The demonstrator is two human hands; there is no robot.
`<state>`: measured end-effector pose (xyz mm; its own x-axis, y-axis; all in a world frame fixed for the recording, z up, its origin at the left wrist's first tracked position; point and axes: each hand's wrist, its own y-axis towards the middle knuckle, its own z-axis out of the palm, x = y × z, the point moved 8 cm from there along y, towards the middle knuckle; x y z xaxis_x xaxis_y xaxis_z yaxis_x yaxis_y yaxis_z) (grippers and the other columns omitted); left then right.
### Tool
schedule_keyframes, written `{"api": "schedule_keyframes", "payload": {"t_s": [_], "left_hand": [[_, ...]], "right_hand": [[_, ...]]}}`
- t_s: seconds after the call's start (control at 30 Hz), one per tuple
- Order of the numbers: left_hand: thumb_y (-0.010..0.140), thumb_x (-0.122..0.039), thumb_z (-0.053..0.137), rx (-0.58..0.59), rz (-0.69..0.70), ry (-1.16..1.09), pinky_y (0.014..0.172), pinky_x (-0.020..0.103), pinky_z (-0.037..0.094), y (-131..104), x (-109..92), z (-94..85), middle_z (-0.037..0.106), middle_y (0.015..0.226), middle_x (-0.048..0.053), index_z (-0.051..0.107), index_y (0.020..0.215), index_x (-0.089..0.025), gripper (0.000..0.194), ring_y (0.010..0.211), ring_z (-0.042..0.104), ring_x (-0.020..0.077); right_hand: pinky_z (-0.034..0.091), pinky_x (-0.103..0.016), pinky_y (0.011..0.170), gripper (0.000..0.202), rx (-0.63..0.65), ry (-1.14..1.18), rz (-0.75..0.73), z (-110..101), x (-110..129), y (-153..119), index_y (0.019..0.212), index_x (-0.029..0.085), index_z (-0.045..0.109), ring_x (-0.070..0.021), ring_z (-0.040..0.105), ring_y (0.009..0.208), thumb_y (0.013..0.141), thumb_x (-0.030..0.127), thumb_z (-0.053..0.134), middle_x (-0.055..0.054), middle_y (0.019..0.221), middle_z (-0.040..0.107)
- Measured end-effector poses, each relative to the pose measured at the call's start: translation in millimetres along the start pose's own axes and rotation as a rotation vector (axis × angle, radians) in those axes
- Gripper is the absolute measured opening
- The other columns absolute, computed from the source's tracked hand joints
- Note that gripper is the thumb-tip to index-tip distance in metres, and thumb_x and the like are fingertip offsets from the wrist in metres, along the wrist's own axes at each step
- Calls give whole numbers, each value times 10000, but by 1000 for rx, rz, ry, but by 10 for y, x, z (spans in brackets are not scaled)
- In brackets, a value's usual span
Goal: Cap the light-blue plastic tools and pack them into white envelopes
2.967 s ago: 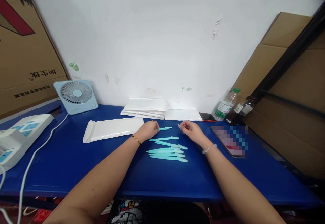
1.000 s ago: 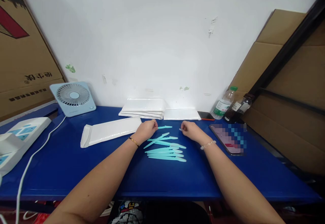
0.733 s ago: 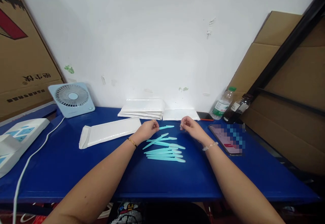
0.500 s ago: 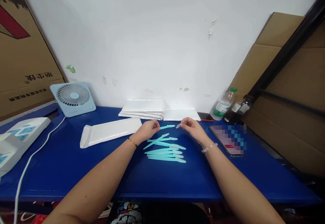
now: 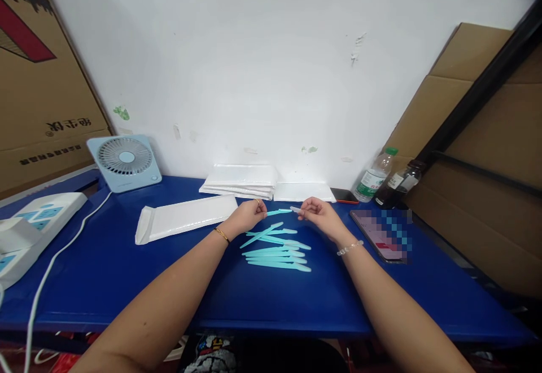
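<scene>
Pinched in my left hand point(image 5: 250, 215) is the handle of a turquoise eyebrow razor point(image 5: 278, 212), its blade end pointing right. My right hand point(image 5: 318, 215) pinches a small translucent blade cap point(image 5: 296, 209), held at the razor's tip; whether the two touch I cannot tell. Below my hands, several more turquoise eyebrow razors point(image 5: 277, 260) lie on the blue table, most side by side with their capped-looking ends to the right. A few near the top cross each other. A white padded envelope point(image 5: 186, 219) lies left of my left hand.
Behind my hands lie a stack of white envelopes point(image 5: 239, 175) and another white packet point(image 5: 302, 192). A dark phone-like device point(image 5: 345, 195), a water bottle point(image 5: 375, 176), a dark bottle point(image 5: 398, 185) and a phone point(image 5: 376, 235) are right. A fan point(image 5: 126, 161) and power strip point(image 5: 42, 220) stand left.
The blade cap in my right hand has come left to the razor's tip and lies straighter in line with it. My left hand keeps hold of the razor. The view has shifted slightly.
</scene>
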<state>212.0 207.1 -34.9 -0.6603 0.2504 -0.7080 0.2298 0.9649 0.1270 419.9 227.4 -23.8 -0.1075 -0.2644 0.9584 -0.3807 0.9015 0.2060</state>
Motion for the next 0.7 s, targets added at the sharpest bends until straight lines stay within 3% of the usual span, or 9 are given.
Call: {"api": "schedule_keyframes", "payload": {"t_s": [0.2,0.37,0.43,0.5,0.6,0.7], "left_hand": [[773,-343,525,16,24,-15,567,237,409,-22,-61,19,596,708,0,586,822,-187,175,649,546,141],[790,-357,518,134,61,5,603,244,428,-82,-185,103,623,739,13,611,838,-182,204,668,562,144],[791,-395,530,138,72,83,661,268,440,-118,-234,110,644,808,36,618,887,-184,248,744,584,173],[726,-490,604,130,99,216,764,314,444,-174,-304,112,642,970,83,608,1003,-181,415,923,577,238],[502,-585,741,199,157,433,871,376,422,-301,-438,191,554,1184,141,546,1158,-173,799,1127,472,332],[455,-544,770,286,143,554,812,365,454,-411,-532,279,567,1131,147,556,1111,-165,787,1064,518,333]], "right_hand": [[488,-292,695,297,86,-90,-8,119,60,-36,813,181,558,-155,635,705,709,423,696,-16,721,645],[478,-281,655,232,194,-195,-15,247,67,-79,827,166,571,-149,615,679,753,369,655,-24,703,648],[468,-279,647,192,209,-307,-33,269,70,-95,830,170,585,-149,603,681,779,351,622,-22,709,639],[460,-282,651,189,211,-457,-74,286,97,-117,863,179,614,-158,593,721,786,352,612,-30,769,636],[467,-304,710,379,271,-617,-143,376,180,-196,1048,206,625,-197,569,885,737,417,668,-73,1019,603],[446,-362,855,722,426,-705,-187,559,277,-346,1244,225,530,-254,493,1058,615,503,752,-95,1190,508]]}}
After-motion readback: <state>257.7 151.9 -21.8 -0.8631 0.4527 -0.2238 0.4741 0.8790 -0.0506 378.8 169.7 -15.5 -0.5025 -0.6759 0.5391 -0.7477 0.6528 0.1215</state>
